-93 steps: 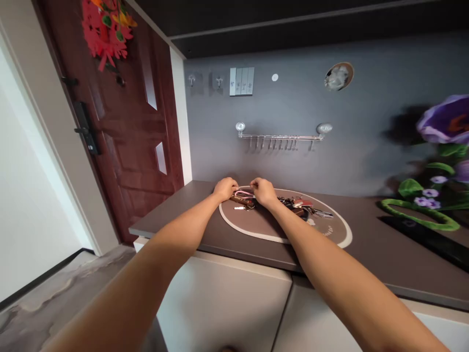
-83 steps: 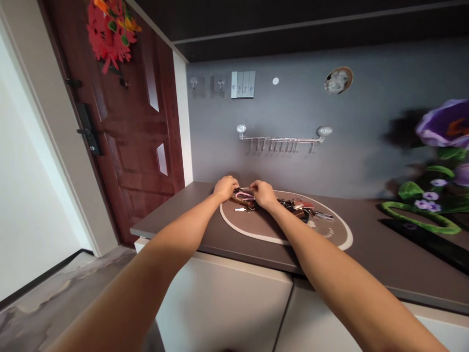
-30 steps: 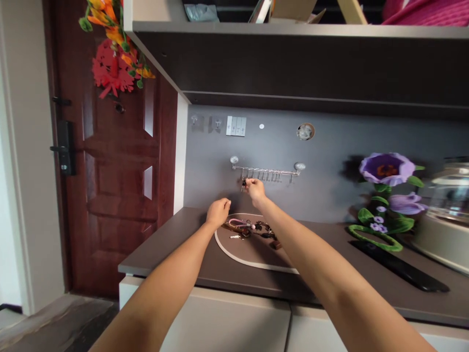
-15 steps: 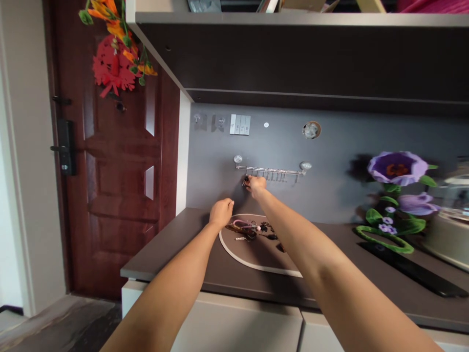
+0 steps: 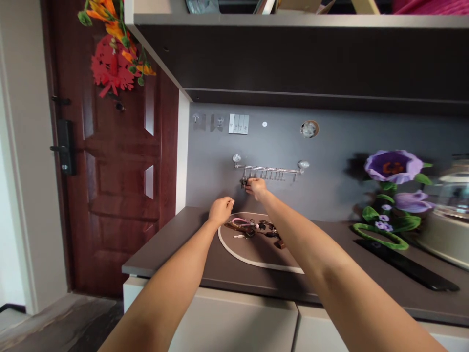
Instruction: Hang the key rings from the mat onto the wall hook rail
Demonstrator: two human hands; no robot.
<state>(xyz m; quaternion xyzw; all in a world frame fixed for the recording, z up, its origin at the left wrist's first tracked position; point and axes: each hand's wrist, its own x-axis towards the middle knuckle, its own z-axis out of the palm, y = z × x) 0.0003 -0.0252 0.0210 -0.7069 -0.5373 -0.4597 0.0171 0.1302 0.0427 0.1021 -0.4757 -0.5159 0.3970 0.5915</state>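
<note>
Two bare forearms fill the lower frame, uncovered from the edge of the picture to the wrists, with no sleeve showing. The left hand [image 5: 220, 210] and the right hand [image 5: 256, 186] are ungloved. Both wrists are bare; the fingers are too small in view to tell whether any ring is worn.

No writing, label, brand or number can be read anywhere. The oval mat [image 5: 252, 254] on the counter [image 5: 176, 244] carries pale marks elsewhere hidden by the right arm; the wall switches [image 5: 238, 123] look blank.
</note>
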